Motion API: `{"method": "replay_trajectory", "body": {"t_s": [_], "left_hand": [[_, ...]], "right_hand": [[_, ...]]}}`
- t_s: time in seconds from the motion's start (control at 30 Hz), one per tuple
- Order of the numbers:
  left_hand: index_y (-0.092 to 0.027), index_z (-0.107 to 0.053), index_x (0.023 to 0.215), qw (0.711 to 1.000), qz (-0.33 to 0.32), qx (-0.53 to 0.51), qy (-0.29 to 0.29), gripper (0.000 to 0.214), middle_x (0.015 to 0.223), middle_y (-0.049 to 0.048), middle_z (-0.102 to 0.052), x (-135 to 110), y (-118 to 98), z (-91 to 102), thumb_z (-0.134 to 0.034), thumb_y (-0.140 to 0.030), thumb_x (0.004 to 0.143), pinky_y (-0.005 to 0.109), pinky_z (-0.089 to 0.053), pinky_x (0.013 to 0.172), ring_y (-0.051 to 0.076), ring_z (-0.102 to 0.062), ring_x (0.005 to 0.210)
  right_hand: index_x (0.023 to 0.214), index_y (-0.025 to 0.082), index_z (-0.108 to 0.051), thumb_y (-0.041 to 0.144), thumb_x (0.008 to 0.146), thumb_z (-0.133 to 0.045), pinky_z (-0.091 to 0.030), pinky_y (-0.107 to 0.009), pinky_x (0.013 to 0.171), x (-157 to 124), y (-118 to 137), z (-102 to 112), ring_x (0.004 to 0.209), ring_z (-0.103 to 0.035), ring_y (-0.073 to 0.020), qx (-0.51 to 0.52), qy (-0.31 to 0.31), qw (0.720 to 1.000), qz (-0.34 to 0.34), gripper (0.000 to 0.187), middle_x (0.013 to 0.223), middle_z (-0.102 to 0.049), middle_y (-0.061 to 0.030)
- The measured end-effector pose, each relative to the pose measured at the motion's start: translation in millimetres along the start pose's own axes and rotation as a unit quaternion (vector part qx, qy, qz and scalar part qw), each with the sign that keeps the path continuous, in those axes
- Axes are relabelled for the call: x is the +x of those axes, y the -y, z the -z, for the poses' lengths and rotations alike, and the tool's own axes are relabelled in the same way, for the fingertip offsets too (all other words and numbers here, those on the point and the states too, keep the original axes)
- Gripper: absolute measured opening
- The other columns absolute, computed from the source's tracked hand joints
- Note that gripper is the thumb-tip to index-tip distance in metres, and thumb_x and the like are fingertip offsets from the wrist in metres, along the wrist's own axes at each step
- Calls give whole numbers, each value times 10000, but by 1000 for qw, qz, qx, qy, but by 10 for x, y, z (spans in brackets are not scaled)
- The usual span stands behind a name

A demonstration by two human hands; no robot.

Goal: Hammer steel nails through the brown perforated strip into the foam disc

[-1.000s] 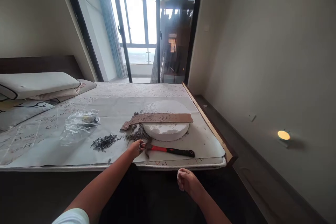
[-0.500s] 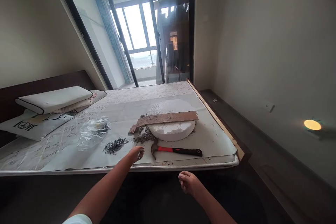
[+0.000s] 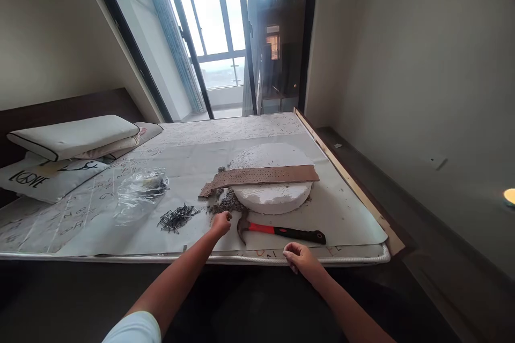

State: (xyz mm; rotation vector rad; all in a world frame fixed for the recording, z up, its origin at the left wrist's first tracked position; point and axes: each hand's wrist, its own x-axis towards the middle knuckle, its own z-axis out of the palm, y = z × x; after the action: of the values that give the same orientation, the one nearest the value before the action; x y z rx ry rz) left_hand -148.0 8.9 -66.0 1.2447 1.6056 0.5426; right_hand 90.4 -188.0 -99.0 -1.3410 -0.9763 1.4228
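My left hand (image 3: pixel 221 223) is closed, its fingers curled beside the grey crumbled debris (image 3: pixel 228 201) and just left of the hammer head. Whatever it holds, if anything, is hidden. My right hand (image 3: pixel 301 258) hovers at the mattress edge below the hammer, fingers bent together; nothing can be made out in them. A claw hammer (image 3: pixel 263 229) with a red and black handle lies on the white sheet, its claw toward me. Behind it, a long brown strip with many small holes (image 3: pixel 267 174) rests across a round white foam slab (image 3: pixel 273 201). Left of my left hand is a pile of nails (image 3: pixel 177 218).
A clear plastic bag (image 3: pixel 142 193) with dark contents lies beyond the nails. Pillows (image 3: pixel 74 136) are stacked at the far left by the dark headboard (image 3: pixel 68 107). A wooden bed rail (image 3: pixel 341 171) runs along the right side. Glass sliding doors stand behind.
My left hand has moved forward and right, toward the debris and hammer head. My right hand has risen slightly to the mattress edge. The camera view has shifted; the hammer and strip lie as before.
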Motion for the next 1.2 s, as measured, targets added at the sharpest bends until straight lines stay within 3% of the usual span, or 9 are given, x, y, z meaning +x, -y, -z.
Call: {"method": "replay_trajectory", "body": {"t_s": [0.1, 0.17, 0.27, 0.43, 0.6, 0.73, 0.83, 1.07, 1.2], "left_hand": [[-170, -506, 633, 996, -58, 62, -11, 253, 816, 44, -541, 42, 43, -24, -520, 77, 585, 241, -376, 762, 208, -504, 975], [-174, -504, 640, 983, -108, 147, -21, 235, 835, 52, -548, 64, 71, -33, -500, 59, 609, 266, -362, 815, 230, -486, 1021], [-178, -497, 633, 948, -174, 263, -37, 193, 795, 61, -552, 95, 103, -40, -498, 15, 641, 300, -360, 832, 252, -515, 975], [-172, -568, 732, 917, -212, 337, -39, 147, 859, 77, -590, 157, 138, -5, -572, -53, 645, 310, -375, 821, 246, -545, 920], [-166, -616, 760, 907, -218, 357, -47, 151, 855, 73, -635, 239, 183, 138, -565, -72, 654, 277, -392, 792, 215, -563, 887], [-161, -643, 780, 895, -203, 392, -58, 177, 858, 60, -661, 257, 199, 272, -508, -83, 695, 252, -396, 769, 190, -572, 878], [-154, -657, 796, 884, -205, 418, -35, 198, 851, 60, -674, 267, 216, 332, -479, -112, 721, 240, -397, 724, 174, -586, 832], [-161, -639, 791, 874, -224, 430, -2, 194, 850, 62, -671, 402, 330, 459, -464, -107, 729, 239, -392, 703, 173, -591, 816], [-166, -614, 811, 868, -221, 443, 20, 163, 865, 73, -658, 452, 379, 567, -470, -131, 744, 250, -390, 703, 185, -589, 834]], "right_hand": [[656, 188, -522, 365, 702, -512, -344, -255, 476, 108, 95, 81, 458, -455, -119, -122, -27, 991, 44, 183, 517, -518, 25], [667, 181, -560, 322, 726, -495, -384, -282, 574, 175, 174, 143, 574, -524, -157, -226, -62, 969, 80, 166, 607, -582, -13], [742, 167, -612, 258, 775, -454, -396, -301, 692, 260, 280, 213, 735, -562, -194, -379, -95, 914, 110, 186, 758, -630, -63], [942, 164, -649, 173, 747, -540, -369, -303, 825, 367, 335, 210, 996, -496, -243, -569, -62, 809, 133, 224, 1009, -594, -114], [1000, 151, -618, 48, 757, -470, -362, -309, 791, 461, 311, 160, 984, -480, -245, -657, -22, 745, 112, 303, 1025, -566, -136], [1056, 144, -583, -26, 738, -429, -355, -302, 765, 551, 329, 160, 978, -489, -239, -696, 9, 712, 94, 393, 1023, -563, -144], [1057, 132, -575, -19, 722, -447, -355, -314, 774, 631, 335, 156, 983, -495, -251, -713, 43, 694, 87, 389, 1017, -572, -151], [960, 103, -568, 70, 686, -499, -395, -309, 723, 766, 427, 68, 902, -553, -251, -718, 30, 695, 33, 284, 1006, -565, -161], [951, 116, -562, 81, 694, -495, -413, -307, 657, 799, 554, -22, 832, -603, -250, -733, 43, 678, -17, 268, 968, -592, -146]]}}
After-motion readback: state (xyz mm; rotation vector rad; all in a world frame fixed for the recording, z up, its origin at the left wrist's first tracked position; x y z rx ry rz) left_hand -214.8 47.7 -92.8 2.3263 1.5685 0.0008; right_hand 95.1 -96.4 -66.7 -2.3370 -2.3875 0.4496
